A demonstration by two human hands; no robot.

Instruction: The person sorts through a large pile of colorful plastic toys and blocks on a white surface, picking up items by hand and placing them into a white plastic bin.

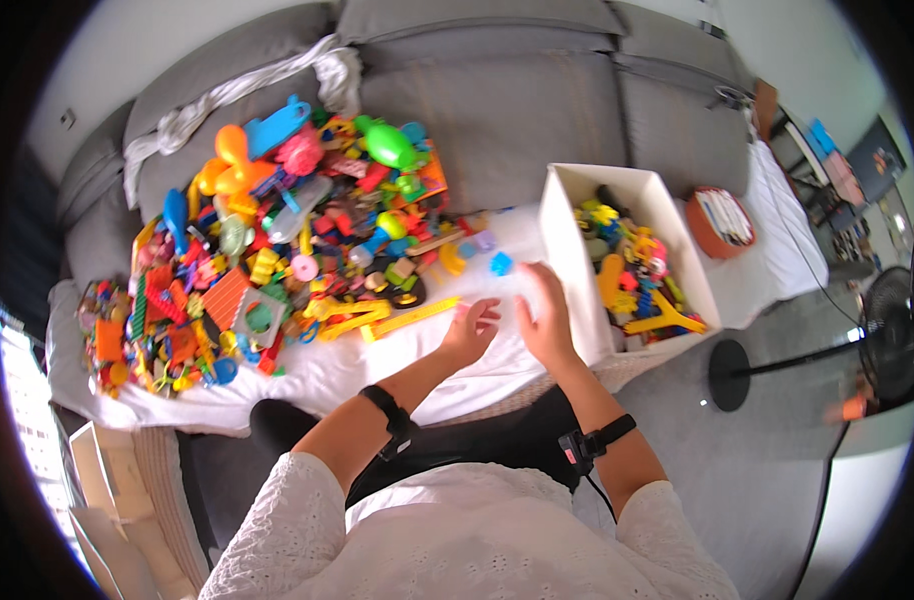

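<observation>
My left hand (469, 332) hovers over the white cloth at the end of a long yellow toy strip (417, 318). Its fingers are loosely bent and apart, and I see nothing in them. To its right, my right hand (545, 322) is raised beside the white box, thumb and fingers apart and somewhat blurred; nothing shows in it. A small blue block (500, 263) lies just beyond the two hands. Left of it rest a pale purple piece (485, 241) and a yellow curved piece (451, 261). A large heap of mixed toys (322, 235) spreads to the left.
The white box (560, 230) on the right holds several toys, among them a yellow forked piece (667, 318). A red-brown basket (705, 232) stands beyond it. Grey sofa cushions (497, 120) rise behind. A black fan (887, 325) stands on the floor at right.
</observation>
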